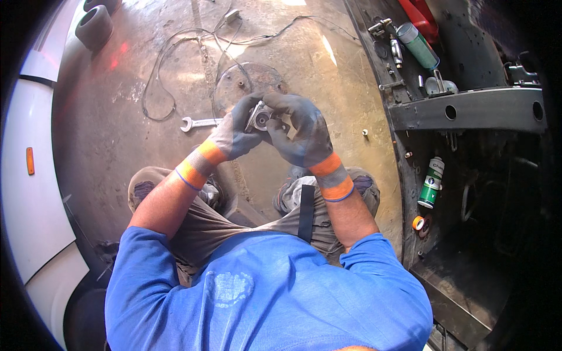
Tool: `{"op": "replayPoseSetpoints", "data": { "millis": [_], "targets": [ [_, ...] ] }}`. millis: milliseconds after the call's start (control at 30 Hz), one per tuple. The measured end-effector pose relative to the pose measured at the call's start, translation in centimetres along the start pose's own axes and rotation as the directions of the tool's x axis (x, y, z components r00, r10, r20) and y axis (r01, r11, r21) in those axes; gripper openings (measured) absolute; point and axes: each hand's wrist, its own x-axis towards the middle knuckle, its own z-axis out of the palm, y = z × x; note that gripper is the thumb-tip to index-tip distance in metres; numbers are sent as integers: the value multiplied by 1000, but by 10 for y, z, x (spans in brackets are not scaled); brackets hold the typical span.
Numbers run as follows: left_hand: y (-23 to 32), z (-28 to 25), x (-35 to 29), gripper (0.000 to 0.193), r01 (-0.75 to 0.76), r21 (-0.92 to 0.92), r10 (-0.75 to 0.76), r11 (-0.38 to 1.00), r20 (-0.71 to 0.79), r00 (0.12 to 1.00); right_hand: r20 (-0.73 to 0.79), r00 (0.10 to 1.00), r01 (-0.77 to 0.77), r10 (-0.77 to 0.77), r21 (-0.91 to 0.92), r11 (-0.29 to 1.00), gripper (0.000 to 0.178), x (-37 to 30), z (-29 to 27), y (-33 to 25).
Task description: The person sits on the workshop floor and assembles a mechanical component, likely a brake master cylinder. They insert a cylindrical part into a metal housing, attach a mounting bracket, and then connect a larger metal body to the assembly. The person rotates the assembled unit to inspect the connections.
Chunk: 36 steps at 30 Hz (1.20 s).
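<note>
Between my two gloved hands is a small grey metal part with a round, dark-centred opening (pixel 261 119). My left hand (pixel 235 130) is closed round its left side. My right hand (pixel 301 130) curls over it from the right, thumb and fingers against its edge. The gloves hide much of the part, so its exact kind does not show. Just left of my left hand, an open-ended wrench (pixel 200 123) lies with its jaw to the left and its other end hidden. Beyond my hands a round, worn metal plate (pixel 234 82) lies on the floor.
A thin dark cable (pixel 170 44) loops across the concrete floor. Along the right, a dark metal frame (pixel 462 111) carries a green spray can (pixel 431 182), a larger can (pixel 417 45) and an orange tape roll (pixel 418 223). White panels (pixel 32 175) stand at left; a dark cylinder (pixel 94 27) sits far left.
</note>
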Motion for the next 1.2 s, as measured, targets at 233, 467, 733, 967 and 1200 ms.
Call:
{"op": "replayPoseSetpoints", "data": {
  "millis": [233, 467, 733, 967, 1200],
  "targets": [
    [-8, 3, 1, 69, -38, -55, 39, 998, 17, 999, 9, 992, -122, 122, 105, 987, 33, -1, 0, -3],
    [5, 1, -4, 63, 84, -196, -83, 977, 14, 996, 2, 853, -450, 522, 510, 733, 21, -1, -15, -7],
    [14, 1, -6, 60, 58, -137, -54, 989, 27, 998, 41, 851, -475, 524, 485, 734, 22, -3, -11, -6],
    [16, 1, -6, 60, 41, -55, -39, 998, 29, 999, 55, 837, -498, 545, 492, 714, 23, -1, -10, -11],
    [24, 3, -6, 63, 129, -285, -114, 950, 67, 991, 22, 871, -427, 491, 526, 735, 21, -3, -10, -5]
  ]
}}
